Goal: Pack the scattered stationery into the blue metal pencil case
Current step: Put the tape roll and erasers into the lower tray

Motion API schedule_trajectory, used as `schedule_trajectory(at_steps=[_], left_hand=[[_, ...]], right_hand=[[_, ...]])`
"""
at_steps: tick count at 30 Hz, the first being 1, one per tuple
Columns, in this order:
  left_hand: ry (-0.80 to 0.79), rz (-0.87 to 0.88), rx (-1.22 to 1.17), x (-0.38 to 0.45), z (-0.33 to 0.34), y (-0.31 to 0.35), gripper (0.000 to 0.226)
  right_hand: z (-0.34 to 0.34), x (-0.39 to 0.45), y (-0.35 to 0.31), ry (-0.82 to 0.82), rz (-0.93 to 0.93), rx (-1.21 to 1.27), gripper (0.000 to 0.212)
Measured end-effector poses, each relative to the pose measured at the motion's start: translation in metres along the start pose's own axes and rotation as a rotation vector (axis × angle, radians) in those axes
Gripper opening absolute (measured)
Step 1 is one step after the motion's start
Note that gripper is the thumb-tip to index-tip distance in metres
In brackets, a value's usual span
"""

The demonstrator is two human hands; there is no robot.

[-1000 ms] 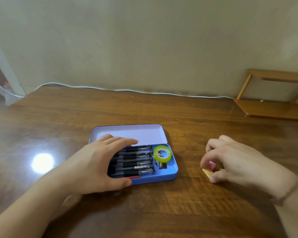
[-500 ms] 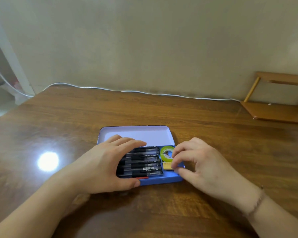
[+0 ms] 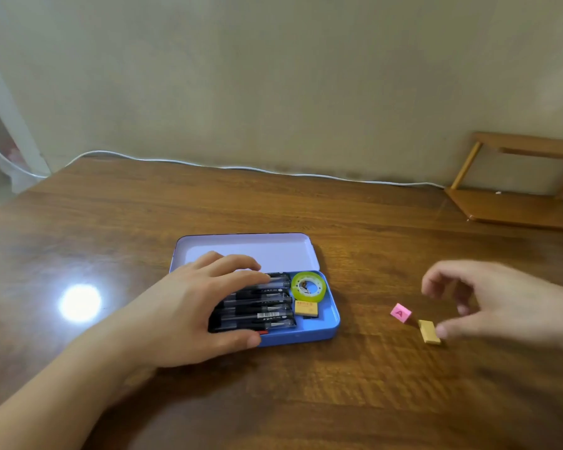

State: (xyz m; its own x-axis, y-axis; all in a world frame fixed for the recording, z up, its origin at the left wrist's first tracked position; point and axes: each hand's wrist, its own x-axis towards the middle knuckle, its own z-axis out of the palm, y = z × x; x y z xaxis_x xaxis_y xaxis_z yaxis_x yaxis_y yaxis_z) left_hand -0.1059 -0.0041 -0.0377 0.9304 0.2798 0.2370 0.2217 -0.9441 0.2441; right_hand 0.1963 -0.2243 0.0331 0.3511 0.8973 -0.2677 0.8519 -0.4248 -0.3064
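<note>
My left hand (image 3: 189, 306) lies flat over the black pens (image 3: 257, 306) in the open blue metal pencil case (image 3: 333, 319), gripping nothing. At three o'clock my right hand (image 3: 501, 306) hovers, fingers spread wide, thumb by the tan eraser (image 3: 429, 331); a pink cube (image 3: 400, 312) sits just beside. Inside the case: yellow eraser (image 3: 306, 309), then green tape roll (image 3: 308, 286).

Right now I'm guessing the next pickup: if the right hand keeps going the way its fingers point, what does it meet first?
Probably the yellow eraser, just off the right hand's thumb; the pink cube lies slightly beyond.
</note>
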Motion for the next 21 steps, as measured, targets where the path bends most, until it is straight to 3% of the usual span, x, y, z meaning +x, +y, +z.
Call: schedule_trajectory(at_steps=[2, 7, 10, 12, 14, 16, 21], left_hand=[[0.007, 0.004, -0.023, 0.001, 0.001, -0.002, 0.061], [0.047, -0.023, -0.072, 0.000, -0.002, -0.004, 0.059], [0.044, 0.042, -0.096, 0.003, -0.005, 0.010, 0.059], [0.022, 0.119, -0.015, 0.007, -0.004, 0.024, 0.059], [0.004, 0.171, 0.075, 0.010, -0.002, 0.034, 0.061], [-0.011, 0.202, 0.144, 0.012, 0.001, 0.041, 0.062], [-0.041, 0.184, 0.254, 0.015, 0.007, 0.049, 0.066]], right_hand=[[0.012, 0.008, 0.001, -0.163, 0.093, -0.028, 0.039], [0.013, 0.011, 0.005, -0.144, 0.107, -0.005, 0.015], [0.005, 0.001, -0.002, 0.048, -0.028, -0.042, 0.010], [0.009, 0.001, -0.021, 0.307, -0.225, 0.057, 0.016], [0.026, 0.008, -0.046, 0.451, -0.416, 0.168, 0.019], [0.050, 0.020, -0.065, 0.478, -0.488, 0.202, 0.021], [0.068, 0.036, -0.071, 0.421, -0.373, 0.240, 0.015]])
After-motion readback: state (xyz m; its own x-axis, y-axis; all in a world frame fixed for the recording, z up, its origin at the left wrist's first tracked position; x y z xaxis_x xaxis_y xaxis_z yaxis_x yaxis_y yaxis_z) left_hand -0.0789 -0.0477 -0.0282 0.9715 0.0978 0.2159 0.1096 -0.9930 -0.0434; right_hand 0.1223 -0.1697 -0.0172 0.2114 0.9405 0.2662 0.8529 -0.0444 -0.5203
